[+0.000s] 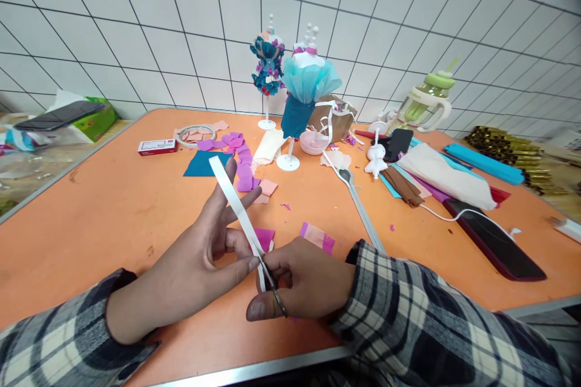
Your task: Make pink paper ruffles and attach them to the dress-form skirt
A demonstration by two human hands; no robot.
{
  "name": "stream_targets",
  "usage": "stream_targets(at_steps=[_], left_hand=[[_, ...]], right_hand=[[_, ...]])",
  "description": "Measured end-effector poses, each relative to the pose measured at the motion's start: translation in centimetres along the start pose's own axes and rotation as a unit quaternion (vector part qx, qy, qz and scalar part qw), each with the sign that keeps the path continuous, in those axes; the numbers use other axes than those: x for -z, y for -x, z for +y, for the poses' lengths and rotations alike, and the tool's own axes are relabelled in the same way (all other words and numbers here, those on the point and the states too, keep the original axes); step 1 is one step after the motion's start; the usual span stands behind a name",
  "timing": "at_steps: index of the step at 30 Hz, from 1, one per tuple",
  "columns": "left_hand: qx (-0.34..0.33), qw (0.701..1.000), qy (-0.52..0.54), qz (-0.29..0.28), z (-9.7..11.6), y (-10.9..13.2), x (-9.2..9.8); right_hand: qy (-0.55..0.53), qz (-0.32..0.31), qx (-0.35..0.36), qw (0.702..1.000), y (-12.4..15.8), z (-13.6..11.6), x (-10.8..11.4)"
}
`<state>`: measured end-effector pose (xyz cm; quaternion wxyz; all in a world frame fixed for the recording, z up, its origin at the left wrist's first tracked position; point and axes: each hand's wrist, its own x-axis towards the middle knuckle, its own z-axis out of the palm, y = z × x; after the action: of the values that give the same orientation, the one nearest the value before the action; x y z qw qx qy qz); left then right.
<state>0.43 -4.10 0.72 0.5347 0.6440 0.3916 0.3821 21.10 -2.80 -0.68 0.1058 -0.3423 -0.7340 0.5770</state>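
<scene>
My left hand (200,260) pinches a white paper strip (231,193) between thumb and fingers; the strip rises up and to the left. My right hand (304,281) is closed round small scissors (275,290), whose blades meet the strip's lower end. Just behind my hands lie a pink and white paper scrap (265,237) and a pink folded piece (318,236) on the orange table (113,211).
Two small mannequin stands, one dressed in blue paper (269,66) and one in teal paper (305,87), stand at the back. Purple paper hearts (240,154), a tape roll (196,133), a red box (157,146), a ruler (361,208), paper sheets, a dark phone (494,239) and a green bottle (429,103) lie around.
</scene>
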Motion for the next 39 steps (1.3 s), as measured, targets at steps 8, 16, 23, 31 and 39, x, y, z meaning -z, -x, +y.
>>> stream_targets(at_steps=[8, 16, 23, 31, 39], left_hand=[[0.003, 1.000, 0.004, 0.002, 0.08, -0.09, 0.03], [-0.006, 1.000, 0.003, -0.003, 0.24, 0.04, 0.17], [-0.005, 1.000, -0.002, 0.011, 0.35, -0.17, 0.08], [0.009, 1.000, -0.009, 0.005, 0.37, 0.16, -0.39], [0.014, 1.000, 0.005, -0.001, 0.47, 0.09, -0.55]], right_hand=[[0.000, 0.006, 0.006, 1.000, -0.08, -0.01, -0.23], [0.023, -0.020, 0.004, 1.000, 0.25, -0.32, 0.59], [0.025, -0.023, -0.011, 0.999, 0.33, -0.35, 0.58], [0.049, -0.011, -0.011, 0.999, 0.20, -0.28, 0.42], [0.041, -0.001, -0.009, 0.999, 0.17, -0.23, 0.24]])
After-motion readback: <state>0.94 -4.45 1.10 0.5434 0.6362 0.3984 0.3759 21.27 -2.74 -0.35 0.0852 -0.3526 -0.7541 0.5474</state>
